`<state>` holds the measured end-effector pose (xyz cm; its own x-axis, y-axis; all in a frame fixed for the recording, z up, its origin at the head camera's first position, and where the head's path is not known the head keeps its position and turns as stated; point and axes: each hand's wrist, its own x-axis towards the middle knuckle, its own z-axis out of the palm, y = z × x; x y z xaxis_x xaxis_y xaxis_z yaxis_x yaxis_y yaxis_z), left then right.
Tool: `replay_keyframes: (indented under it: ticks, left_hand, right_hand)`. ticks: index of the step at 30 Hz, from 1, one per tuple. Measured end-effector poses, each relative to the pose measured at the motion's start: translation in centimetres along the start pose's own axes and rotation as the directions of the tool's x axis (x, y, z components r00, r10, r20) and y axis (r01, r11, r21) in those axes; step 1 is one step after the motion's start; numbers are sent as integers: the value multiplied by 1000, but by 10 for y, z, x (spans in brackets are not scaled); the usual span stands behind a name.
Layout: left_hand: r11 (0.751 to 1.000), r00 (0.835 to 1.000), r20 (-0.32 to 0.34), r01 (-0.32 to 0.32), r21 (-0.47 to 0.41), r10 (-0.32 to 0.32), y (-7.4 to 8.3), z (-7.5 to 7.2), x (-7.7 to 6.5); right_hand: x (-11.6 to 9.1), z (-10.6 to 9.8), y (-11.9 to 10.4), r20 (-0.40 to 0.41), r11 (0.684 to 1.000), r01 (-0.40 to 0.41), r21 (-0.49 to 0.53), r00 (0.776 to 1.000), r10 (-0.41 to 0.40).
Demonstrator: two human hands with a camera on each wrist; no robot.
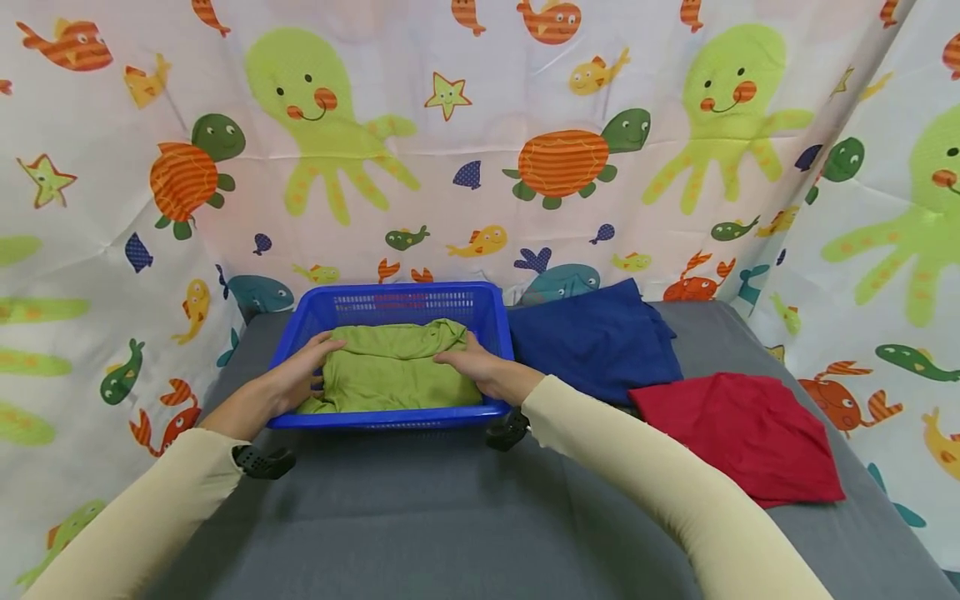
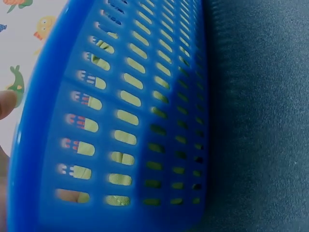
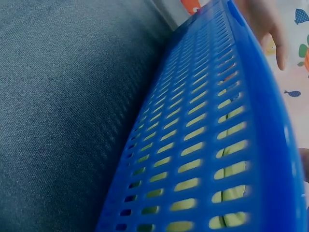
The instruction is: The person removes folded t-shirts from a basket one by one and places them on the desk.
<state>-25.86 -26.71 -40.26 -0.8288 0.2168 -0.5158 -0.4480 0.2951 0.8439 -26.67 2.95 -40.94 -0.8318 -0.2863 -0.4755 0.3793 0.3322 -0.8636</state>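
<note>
A green folded cloth (image 1: 397, 375) lies inside a blue plastic basket (image 1: 390, 417) with slotted walls. At the cloth's left side my left hand (image 1: 300, 371) rests with spread fingers, thumb side toward its back edge. My right hand (image 1: 480, 362) touches the cloth's right side, its thumb stretched out over the top. Beside that hand, the back right corner of the cloth is bunched and raised. The left wrist view shows the basket's front wall (image 2: 130, 111), with green cloth showing through the slots. In the right wrist view a hand (image 3: 263, 21) hangs over the far rim, one finger pointing down.
A dark blue folded cloth (image 1: 592, 342) lies right of the basket, and a red folded cloth (image 1: 742, 437) lies nearer, farther right. All stand on a grey covered table (image 1: 420, 517). A curtain (image 1: 465, 225) with sea animals encloses the back and sides.
</note>
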Motion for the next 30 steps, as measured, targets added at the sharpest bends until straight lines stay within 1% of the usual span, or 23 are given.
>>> replay_keyframes:
  ticks: [4,7,10,15,19,22,24,30]
  left_hand:
    - [1000,1000,9,-14,-17,14,1,2,0]
    - [999,1000,16,-23,-32,23,1,2,2]
    - [999,999,37,-24,-27,25,1,2,3]
    - [1000,998,70,0,22,-1,1,3,6]
    - [995,996,77,39,90,-46,1,2,7]
    - [991,995,74,56,124,-65,-1,1,7]
    - [991,995,74,58,123,-68,-2,0,8]
    - [997,996,82,27,69,-32,-2,-3,10]
  right_hand:
    - [0,0,1,-14,1000,-9,8,1000,9]
    - [1,-1,0,-15,1000,-11,-6,1000,11]
    - [1,-2,-1,-17,999,-21,-25,1000,20]
    - [0,-3,-1,-10,999,-15,-51,1000,14]
    - [2,-3,-1,-2,998,-5,-58,1000,5]
    - [3,-2,0,-4,999,-10,-44,1000,10]
    - [3,0,0,2,1000,-12,-26,1000,13]
    - [5,0,-2,10,1000,5,18,1000,-5]
